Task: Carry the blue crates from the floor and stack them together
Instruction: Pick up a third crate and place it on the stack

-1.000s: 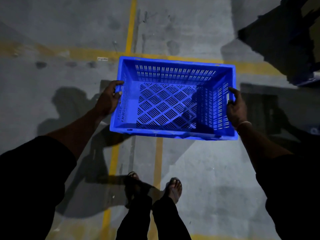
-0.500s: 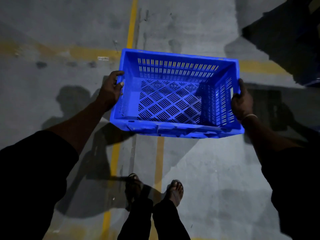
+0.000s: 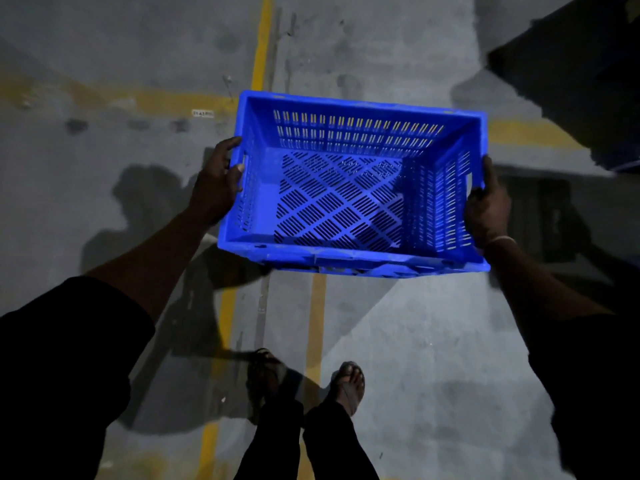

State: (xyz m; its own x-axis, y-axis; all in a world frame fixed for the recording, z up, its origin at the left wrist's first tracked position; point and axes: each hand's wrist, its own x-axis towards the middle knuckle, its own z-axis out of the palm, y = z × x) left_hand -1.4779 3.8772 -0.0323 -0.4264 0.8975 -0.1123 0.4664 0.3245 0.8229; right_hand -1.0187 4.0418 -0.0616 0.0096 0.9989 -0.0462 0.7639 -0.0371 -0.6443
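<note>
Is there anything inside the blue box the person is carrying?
Nothing shows inside the blue crate: just its bare slotted bottom and walls. The near wall hides only a thin strip along its foot. The left hand and right hand grip its ends.

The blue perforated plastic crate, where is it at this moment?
In the head view, the blue perforated plastic crate is held off the grey concrete floor, centre-right, between the left hand and the right hand, above the yellow floor lines.
</note>
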